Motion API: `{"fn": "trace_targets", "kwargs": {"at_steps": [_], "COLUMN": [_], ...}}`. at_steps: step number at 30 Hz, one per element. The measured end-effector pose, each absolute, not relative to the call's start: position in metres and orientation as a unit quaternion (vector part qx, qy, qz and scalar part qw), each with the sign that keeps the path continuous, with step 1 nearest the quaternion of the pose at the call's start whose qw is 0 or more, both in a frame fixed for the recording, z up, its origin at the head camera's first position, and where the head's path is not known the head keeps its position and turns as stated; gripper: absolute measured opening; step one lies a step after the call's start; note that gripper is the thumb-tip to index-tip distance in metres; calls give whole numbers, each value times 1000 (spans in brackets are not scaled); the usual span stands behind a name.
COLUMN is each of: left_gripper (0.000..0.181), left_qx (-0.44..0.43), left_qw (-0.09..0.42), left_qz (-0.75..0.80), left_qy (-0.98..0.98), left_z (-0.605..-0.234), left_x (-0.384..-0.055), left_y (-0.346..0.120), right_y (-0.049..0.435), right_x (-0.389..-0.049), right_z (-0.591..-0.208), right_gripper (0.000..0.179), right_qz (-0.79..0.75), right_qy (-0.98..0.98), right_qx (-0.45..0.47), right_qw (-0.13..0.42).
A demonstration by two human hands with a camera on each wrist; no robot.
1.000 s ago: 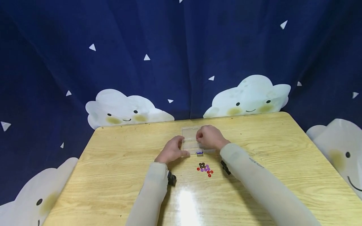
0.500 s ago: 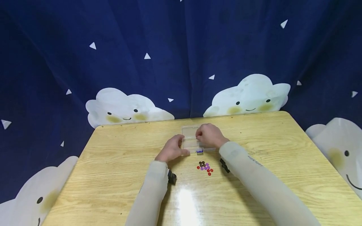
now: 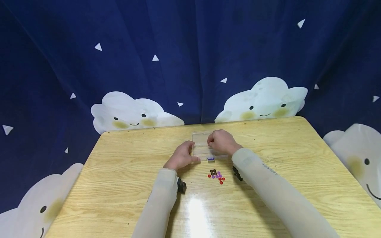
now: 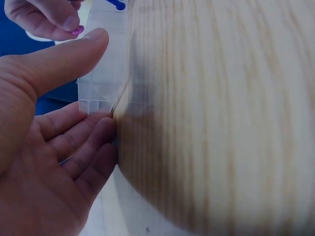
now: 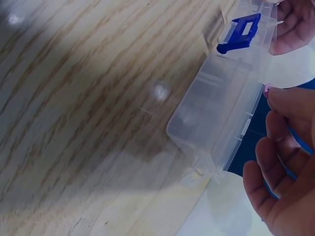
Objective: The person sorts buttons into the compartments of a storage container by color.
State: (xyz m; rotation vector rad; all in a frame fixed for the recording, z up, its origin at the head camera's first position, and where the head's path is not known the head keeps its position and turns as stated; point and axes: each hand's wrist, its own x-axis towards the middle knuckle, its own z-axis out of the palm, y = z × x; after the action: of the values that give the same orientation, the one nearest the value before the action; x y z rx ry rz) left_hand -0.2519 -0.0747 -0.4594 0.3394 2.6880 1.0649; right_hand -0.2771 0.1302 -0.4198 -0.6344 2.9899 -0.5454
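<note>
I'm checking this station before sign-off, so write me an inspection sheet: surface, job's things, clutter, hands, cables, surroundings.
Surface: wood-grain table, glare near its front.
Job's things: clear plastic box with blue latch, lid apparently open; dark pieces, purple pieces and red pieces lie before it.
Clutter: nothing seen.
Hands: left hand holds the box's left end; right hand pinches a pink piece near the box.
Cables: nothing seen.
Surroundings: dark-blue curtain with smiling clouds.
</note>
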Motion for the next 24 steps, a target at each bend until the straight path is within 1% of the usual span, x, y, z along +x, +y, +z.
{"fn": "trace_targets", "kwargs": {"at_steps": [8, 19, 24], "left_gripper": [76, 77, 77], "left_qx": [120, 119, 116], "left_qw": [114, 118, 121], "left_qz": [361, 365, 371], "left_qy": [918, 916, 913], "left_z": [-459, -457, -456], "left_x": [-253, -251, -250], "left_y": [-74, -75, -75], "right_y": [131, 132, 133], "right_x": [-278, -278, -276], "right_z": [-419, -415, -414], "right_gripper": [12, 16, 17], "right_qz": [-171, -163, -166], "right_qy": [964, 961, 960], "right_qx": [-202, -222, -223], "right_qw": [33, 25, 33]}}
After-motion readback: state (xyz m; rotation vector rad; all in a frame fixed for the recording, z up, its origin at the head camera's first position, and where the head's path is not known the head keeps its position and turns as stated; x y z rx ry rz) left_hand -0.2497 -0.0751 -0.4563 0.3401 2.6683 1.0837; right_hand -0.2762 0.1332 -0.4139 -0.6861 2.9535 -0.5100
